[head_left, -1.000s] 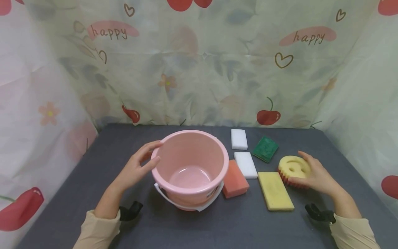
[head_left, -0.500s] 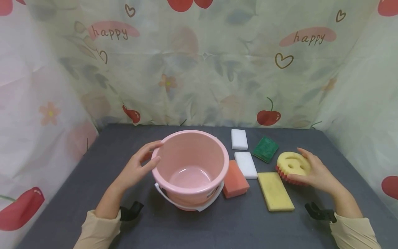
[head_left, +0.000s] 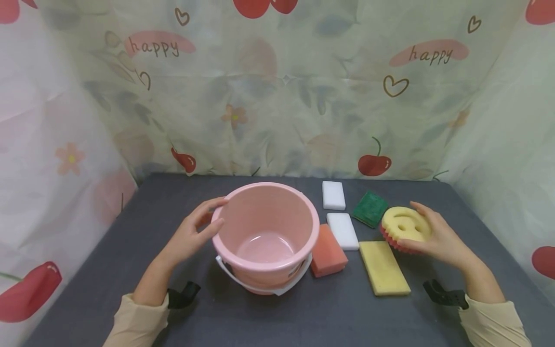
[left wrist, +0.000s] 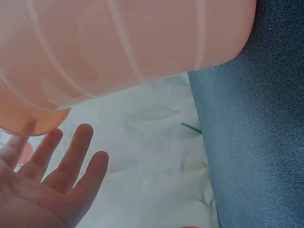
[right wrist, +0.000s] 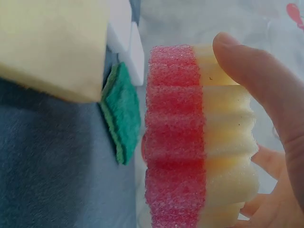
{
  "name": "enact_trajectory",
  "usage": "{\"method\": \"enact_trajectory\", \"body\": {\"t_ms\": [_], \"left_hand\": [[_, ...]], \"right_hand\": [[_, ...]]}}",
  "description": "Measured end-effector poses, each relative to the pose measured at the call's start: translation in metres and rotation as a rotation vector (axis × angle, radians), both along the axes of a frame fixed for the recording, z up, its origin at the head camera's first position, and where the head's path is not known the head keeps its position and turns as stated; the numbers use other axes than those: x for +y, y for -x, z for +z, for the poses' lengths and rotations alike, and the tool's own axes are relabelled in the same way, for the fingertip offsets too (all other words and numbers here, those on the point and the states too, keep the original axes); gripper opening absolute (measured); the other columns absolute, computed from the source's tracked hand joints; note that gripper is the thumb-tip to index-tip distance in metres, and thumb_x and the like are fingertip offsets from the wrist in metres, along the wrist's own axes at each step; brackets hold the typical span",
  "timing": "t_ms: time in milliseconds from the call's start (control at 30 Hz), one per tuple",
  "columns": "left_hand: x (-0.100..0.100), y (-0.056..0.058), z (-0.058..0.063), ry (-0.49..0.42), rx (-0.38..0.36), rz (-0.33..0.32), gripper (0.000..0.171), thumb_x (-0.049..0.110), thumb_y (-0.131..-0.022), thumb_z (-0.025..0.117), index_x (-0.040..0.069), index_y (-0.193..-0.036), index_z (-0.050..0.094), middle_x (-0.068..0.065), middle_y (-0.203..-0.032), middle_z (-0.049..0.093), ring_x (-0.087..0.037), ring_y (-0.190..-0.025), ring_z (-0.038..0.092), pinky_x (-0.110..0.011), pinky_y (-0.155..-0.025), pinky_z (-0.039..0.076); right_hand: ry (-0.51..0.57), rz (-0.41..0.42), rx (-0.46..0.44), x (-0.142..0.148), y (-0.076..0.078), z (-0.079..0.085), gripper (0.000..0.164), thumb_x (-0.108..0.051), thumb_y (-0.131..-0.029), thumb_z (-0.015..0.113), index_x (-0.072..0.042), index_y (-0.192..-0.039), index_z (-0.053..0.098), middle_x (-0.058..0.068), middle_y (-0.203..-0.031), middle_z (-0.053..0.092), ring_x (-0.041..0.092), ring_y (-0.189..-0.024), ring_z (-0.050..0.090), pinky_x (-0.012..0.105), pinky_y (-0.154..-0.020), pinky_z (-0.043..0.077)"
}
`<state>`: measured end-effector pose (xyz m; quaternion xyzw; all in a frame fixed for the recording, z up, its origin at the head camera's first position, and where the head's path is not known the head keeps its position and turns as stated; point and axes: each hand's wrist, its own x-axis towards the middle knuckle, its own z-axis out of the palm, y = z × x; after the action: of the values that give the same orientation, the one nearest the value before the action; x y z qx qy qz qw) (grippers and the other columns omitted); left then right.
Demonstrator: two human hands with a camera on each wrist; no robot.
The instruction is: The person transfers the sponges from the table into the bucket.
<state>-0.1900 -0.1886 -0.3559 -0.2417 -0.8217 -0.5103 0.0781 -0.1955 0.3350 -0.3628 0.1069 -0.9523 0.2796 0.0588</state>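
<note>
My right hand pinches a round smiley-face sponge between thumb and fingers. The sponge is yellow on top with a ridged red underside, and the right wrist view shows it held off the table. A pink bucket stands upright at the middle, its white handle hanging down in front. At its left rim lies my left hand, thumb and fingertips touching the rim. The left wrist view shows those fingers loosely extended, some apart from the wall.
Between bucket and right hand lie an orange sponge block, a flat yellow sponge, two white sponges and a green scouring pad. The dark table meets patterned curtains at back and sides.
My right hand has raised the smiley-face sponge and shifted it slightly left and away from me. The left hand and bucket hold the same position.
</note>
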Motion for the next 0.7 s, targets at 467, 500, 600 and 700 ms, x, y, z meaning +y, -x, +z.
{"method": "enact_trajectory", "body": {"t_ms": [467,500,600,700], "left_hand": [[0.0,-0.001,0.0,-0.005,-0.025,0.003,0.045,0.011,-0.092,0.056,0.011,-0.135,0.046,-0.01,-0.141,0.044,-0.028,-0.113,0.056,-0.017,-0.084,0.047],[0.0,-0.001,0.0,-0.007,-0.027,0.001,0.045,0.011,-0.092,0.056,0.011,-0.135,0.046,-0.011,-0.141,0.044,-0.029,-0.114,0.055,-0.017,-0.084,0.047],[0.0,-0.001,0.0,-0.01,-0.031,-0.001,0.045,0.011,-0.092,0.055,0.011,-0.135,0.046,-0.011,-0.141,0.043,-0.031,-0.115,0.055,-0.016,-0.084,0.046],[0.0,-0.001,0.0,-0.01,-0.035,-0.003,0.045,0.011,-0.092,0.055,0.011,-0.136,0.045,-0.011,-0.142,0.043,-0.032,-0.116,0.055,-0.017,-0.083,0.047]], "right_hand": [[0.023,0.028,0.036,-0.019,-0.004,0.019,0.096,-0.032,-0.072,0.079,-0.004,-0.145,0.024,0.026,-0.133,0.035,0.035,-0.11,0.037,0.04,-0.078,0.034],[0.023,0.029,0.037,-0.02,-0.004,0.02,0.096,-0.032,-0.072,0.079,-0.004,-0.145,0.024,0.026,-0.133,0.036,0.034,-0.109,0.037,0.04,-0.078,0.034],[0.024,0.034,0.039,-0.023,-0.005,0.023,0.095,-0.032,-0.073,0.079,-0.004,-0.145,0.024,0.026,-0.134,0.035,0.035,-0.111,0.036,0.042,-0.078,0.035],[0.029,0.041,0.049,-0.027,-0.004,0.027,0.095,-0.032,-0.072,0.079,-0.003,-0.145,0.025,0.026,-0.135,0.035,0.036,-0.112,0.036,0.048,-0.08,0.035]]}}
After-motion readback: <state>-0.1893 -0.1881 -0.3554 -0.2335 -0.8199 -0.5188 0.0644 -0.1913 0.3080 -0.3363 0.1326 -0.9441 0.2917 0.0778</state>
